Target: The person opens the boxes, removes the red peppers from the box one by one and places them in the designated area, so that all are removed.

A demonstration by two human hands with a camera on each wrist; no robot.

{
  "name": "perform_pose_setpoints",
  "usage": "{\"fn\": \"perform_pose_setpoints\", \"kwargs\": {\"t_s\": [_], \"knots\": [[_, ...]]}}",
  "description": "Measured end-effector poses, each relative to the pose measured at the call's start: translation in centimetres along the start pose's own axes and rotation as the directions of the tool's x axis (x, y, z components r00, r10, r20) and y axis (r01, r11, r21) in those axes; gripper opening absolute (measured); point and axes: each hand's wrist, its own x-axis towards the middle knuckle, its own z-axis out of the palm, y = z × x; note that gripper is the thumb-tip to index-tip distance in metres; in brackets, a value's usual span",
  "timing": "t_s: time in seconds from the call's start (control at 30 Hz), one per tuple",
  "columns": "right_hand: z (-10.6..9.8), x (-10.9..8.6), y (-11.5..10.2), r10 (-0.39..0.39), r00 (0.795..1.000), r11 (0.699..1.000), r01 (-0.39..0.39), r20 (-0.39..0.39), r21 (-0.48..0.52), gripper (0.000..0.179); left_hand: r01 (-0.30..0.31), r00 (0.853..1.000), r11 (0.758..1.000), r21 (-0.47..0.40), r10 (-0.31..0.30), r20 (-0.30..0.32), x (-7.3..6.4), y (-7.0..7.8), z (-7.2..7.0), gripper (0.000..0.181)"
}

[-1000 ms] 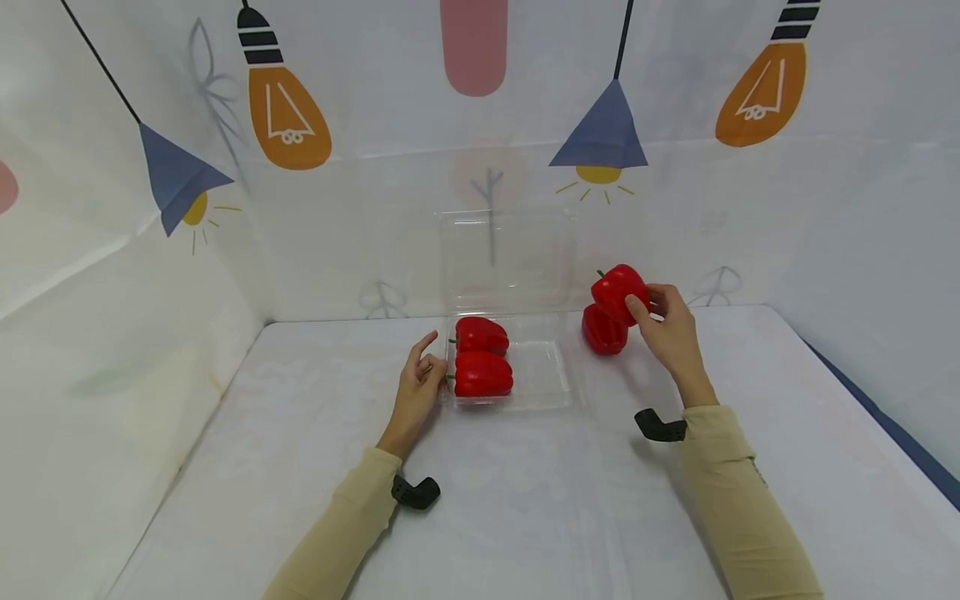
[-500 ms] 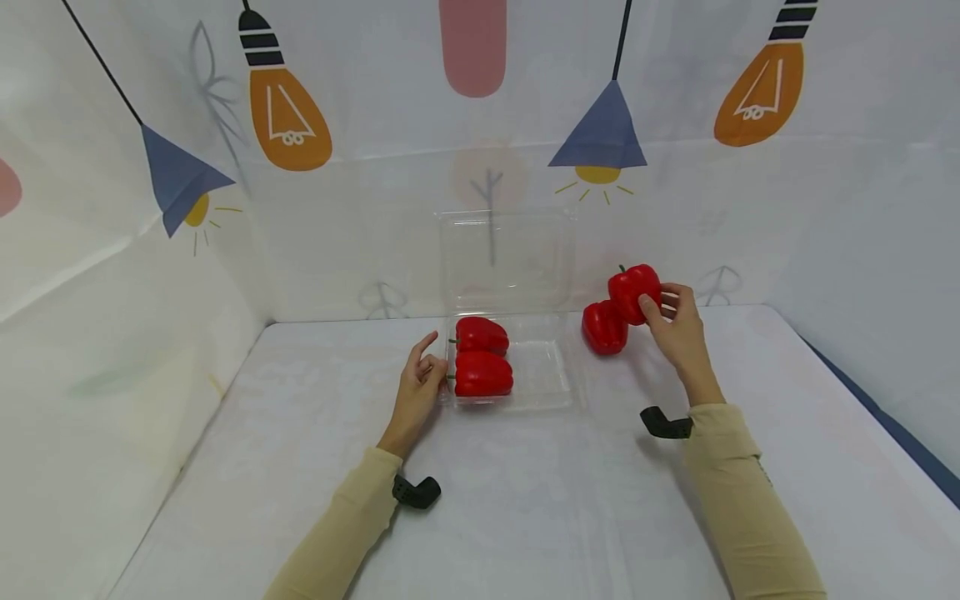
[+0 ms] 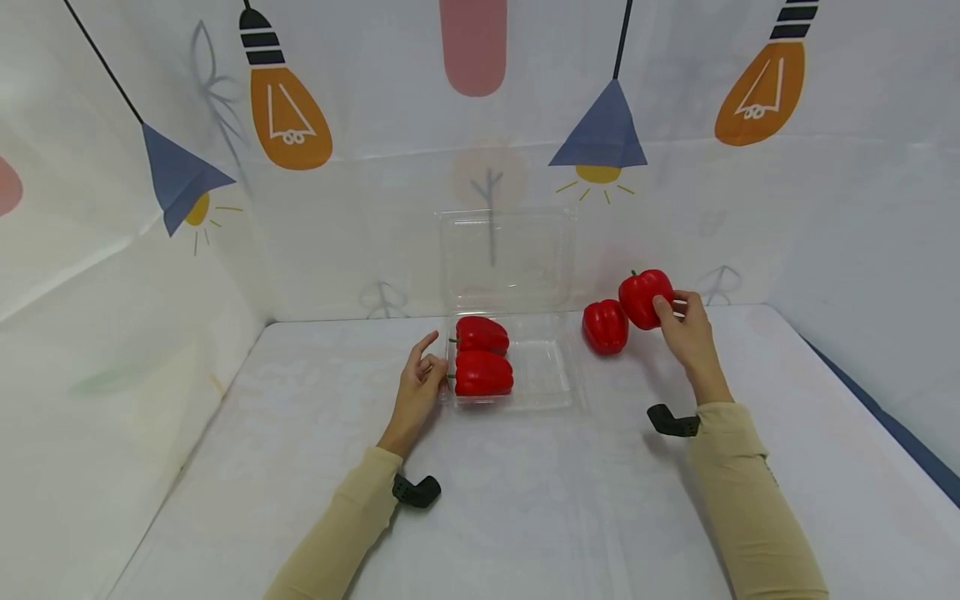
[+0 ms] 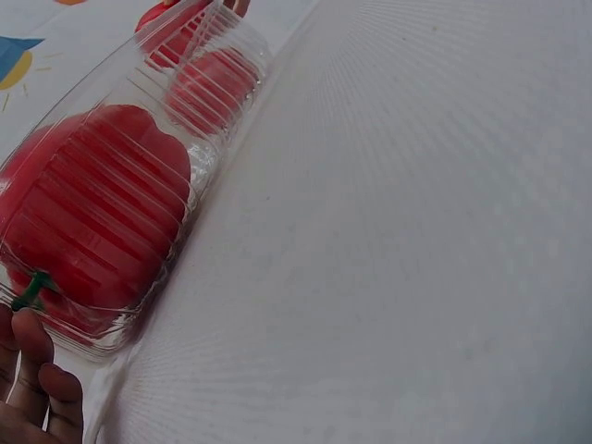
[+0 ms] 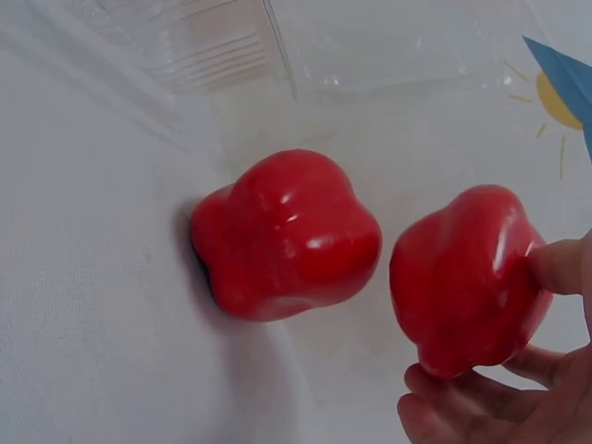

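A clear plastic clamshell container (image 3: 546,375) stands on the white tabletop, its lid (image 3: 506,258) raised at the back. Two red bell peppers lie in its left half: a rear one (image 3: 481,335) and a front one (image 3: 483,373), green stems pointing left. My left hand (image 3: 418,387) holds the container's left edge, one finger raised; its fingertips (image 4: 35,347) show beside that end. My right hand (image 3: 686,333) grips another bell pepper (image 3: 645,298) above the table, fingers and thumb around its right side. Just left of it a bell pepper (image 3: 605,327) sits on the table.
The white cloth backdrop (image 3: 360,225) with printed lamps and bulbs rises directly behind the container. Another cloth wall (image 3: 112,350) stands at the left. A black wrist camera (image 3: 416,492) is on my left wrist, another (image 3: 673,421) on my right.
My right hand has moved right and slightly down with its bell pepper, which now stands apart from the one on the table. The left hand and container stay in place.
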Motion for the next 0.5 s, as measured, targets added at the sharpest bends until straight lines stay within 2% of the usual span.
{"fn": "perform_pose_setpoints", "kwargs": {"t_s": [0.5], "knots": [[0.0, 0.6, 1.5, 0.076, 0.997, 0.997, -0.076, -0.023, 0.001, 0.069, 0.012, 1.0, 1.0, 0.017, -0.012, 0.0, 0.0, 0.1, 0.0, 0.05]]}}
